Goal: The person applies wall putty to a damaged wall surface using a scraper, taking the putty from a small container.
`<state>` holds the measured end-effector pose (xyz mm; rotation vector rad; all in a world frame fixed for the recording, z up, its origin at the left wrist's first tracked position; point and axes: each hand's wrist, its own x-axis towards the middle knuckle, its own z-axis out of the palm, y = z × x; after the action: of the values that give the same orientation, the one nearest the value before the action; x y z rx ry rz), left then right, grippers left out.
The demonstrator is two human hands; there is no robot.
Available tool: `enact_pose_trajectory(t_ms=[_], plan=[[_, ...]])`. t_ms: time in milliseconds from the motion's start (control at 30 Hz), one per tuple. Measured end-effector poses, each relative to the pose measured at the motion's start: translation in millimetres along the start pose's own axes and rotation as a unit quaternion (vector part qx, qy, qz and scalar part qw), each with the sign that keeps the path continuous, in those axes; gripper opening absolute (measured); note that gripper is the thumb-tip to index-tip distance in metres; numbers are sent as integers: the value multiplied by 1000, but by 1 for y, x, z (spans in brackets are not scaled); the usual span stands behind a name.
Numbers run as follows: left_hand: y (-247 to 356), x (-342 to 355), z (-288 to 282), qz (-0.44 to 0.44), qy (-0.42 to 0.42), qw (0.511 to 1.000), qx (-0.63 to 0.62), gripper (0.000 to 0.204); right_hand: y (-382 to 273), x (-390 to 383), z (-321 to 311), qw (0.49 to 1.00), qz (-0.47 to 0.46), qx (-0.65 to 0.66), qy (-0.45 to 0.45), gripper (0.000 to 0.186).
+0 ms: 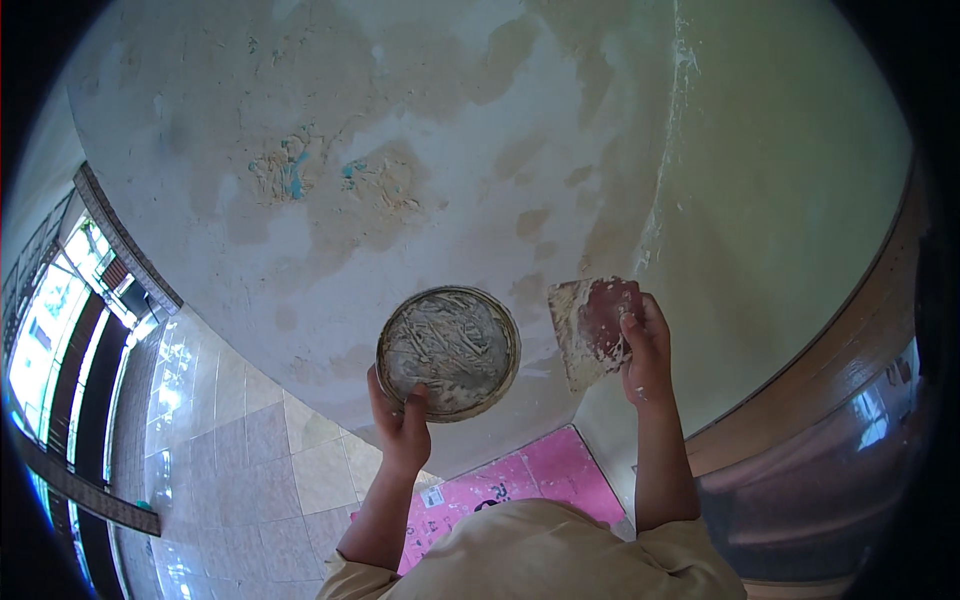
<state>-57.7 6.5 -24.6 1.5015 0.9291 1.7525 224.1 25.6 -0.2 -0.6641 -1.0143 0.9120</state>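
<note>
The left hand [402, 428] grips a round, paste-smeared pan [515, 350]; to its right, the right hand [648, 352] grips a flat, reddish scraper [601, 316] before a patchy wall [440, 235].

You've got some dark lettering [498, 492] and a small white label [432, 497] on that pink sheet [568, 472] down in front of you, but honestly both are too tiny to read.

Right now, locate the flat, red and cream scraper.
Head view, right of centre: the scraper is in the right hand, right of the round, grey, smeared dish.
</note>
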Motion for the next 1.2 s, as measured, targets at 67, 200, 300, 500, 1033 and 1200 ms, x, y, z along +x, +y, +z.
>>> enact_pose_trajectory(t_ms=[67, 200, 300, 500, 1033, 1200], plan=[[2, -1, 8, 13, 13, 1000, 16, 44, 1, 2, -8, 999, 8, -20, -32, 22], [1, -1, 24, 49, 24, 998, 32, 44, 5, 4, -13, 997, 26, -24, -68, 21], [1, -1, 41, 55, 42, 997, 30, 45, 10, 11, -24, 994, 29, -29, -98, 20], [-3, 1, 71, 59, 67, 995, 44, 45, 8, 17, -47, 992, 35, -17, -119, 24], [-35, 5, 146, 47, 121, 991, -13, 27, 14, 15, -83, 989, 67, -65, -115, 40], [-49, 0, 157, 63, 124, 990, 36, 20, 20, 16, -76, 989, 28, -120, -86, 41]])
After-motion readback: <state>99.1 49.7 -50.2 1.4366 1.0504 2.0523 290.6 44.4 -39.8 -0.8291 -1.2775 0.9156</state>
